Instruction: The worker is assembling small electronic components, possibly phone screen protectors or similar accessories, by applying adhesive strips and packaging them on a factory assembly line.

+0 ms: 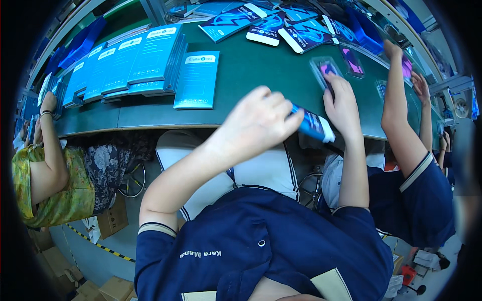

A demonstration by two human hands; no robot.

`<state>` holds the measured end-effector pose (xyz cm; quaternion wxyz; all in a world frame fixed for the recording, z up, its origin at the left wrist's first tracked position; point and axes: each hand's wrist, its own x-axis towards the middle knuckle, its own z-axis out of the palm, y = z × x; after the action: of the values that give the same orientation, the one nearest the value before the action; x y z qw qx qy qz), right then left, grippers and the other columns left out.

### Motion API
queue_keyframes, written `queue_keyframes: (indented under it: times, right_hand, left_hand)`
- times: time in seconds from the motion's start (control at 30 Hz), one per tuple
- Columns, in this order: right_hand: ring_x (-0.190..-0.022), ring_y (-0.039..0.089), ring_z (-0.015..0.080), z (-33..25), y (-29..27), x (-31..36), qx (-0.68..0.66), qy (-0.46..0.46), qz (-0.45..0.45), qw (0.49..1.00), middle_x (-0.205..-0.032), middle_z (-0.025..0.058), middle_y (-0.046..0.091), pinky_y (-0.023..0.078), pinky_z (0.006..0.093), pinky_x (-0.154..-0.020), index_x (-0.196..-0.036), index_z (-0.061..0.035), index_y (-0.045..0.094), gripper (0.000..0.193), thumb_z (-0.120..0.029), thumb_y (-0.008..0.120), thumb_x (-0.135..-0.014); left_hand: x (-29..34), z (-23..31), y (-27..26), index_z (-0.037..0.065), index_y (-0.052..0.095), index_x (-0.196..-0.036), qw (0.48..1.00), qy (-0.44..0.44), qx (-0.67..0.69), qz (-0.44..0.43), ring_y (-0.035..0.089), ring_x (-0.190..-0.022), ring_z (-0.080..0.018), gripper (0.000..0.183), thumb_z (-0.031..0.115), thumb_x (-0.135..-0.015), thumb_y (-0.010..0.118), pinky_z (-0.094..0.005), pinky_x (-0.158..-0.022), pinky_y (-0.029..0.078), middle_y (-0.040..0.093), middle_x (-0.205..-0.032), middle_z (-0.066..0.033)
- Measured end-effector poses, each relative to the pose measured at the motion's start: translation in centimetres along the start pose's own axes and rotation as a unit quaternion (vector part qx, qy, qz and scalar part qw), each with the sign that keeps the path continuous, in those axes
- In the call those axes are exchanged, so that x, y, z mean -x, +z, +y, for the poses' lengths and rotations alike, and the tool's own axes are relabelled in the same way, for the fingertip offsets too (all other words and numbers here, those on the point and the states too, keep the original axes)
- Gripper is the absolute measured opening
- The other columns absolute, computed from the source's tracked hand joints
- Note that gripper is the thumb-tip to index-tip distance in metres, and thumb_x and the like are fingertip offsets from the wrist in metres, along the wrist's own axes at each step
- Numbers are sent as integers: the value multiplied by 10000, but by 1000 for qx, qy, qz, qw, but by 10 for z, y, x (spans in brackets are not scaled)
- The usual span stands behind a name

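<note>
Above the near edge of the green table (pixel 251 70), a slim blue box (pixel 315 125) sits in the left hand (pixel 266 116), which is closed round its upper end. Pale lettering runs along its dark blue face, too blurred to make out fully; the end that shows is white. Its long axis slopes from upper left down to lower right, the white end pointing toward the right forearm. The right hand (pixel 343 103) has its fingers at the near end of a clear pack (pixel 319 64) with a pink-and-dark insert, also blurred; whether it grips, I cannot tell. That pack tilts leftward, away from the body. To its right lies a second clear pack (pixel 353 62). Beyond, dark blue boxes (pixel 233 22) bear white print and bright lightning bolts. Leftward, stacked light-blue boxes (pixel 153 55) carry white labels with dark lettering.
</note>
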<state>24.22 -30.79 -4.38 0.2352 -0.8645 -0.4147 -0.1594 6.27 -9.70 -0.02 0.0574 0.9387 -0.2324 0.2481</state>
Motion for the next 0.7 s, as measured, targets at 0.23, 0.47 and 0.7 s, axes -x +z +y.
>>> queue_keyframes:
  times: [0.23,0.47,0.7]
  right_hand:
    - [-1108,567,331,-21,-12,20,-6,182,60,982,-1046,137,662,455,425,-953,-866,-53,651,313,-184,862,-676]
    - [-1428,395,331,-27,-34,14,-224,31,-230,947,-1403,160,579,49,528,-1220,-1158,-52,582,586,-147,848,-644]
    - [-1474,300,376,-77,-16,6,-469,-66,-26,880,-1573,266,293,230,456,-1200,-1314,-28,492,512,107,446,-822]
  left_hand:
    - [-7,-46,11,-15,546,-1345,979,-158,9,-126,614,-1136,-342,674,457,-880,672,-429,-988,479,639,-1191,-214]
    - [4,-43,31,-74,536,-1326,977,-137,129,-99,425,-1396,-362,933,580,-704,772,-442,-1157,346,481,-1446,-266]
    - [-6,-37,15,33,520,-1328,963,-192,191,14,591,-1152,-367,902,473,-619,862,-437,-965,488,607,-1227,-199]
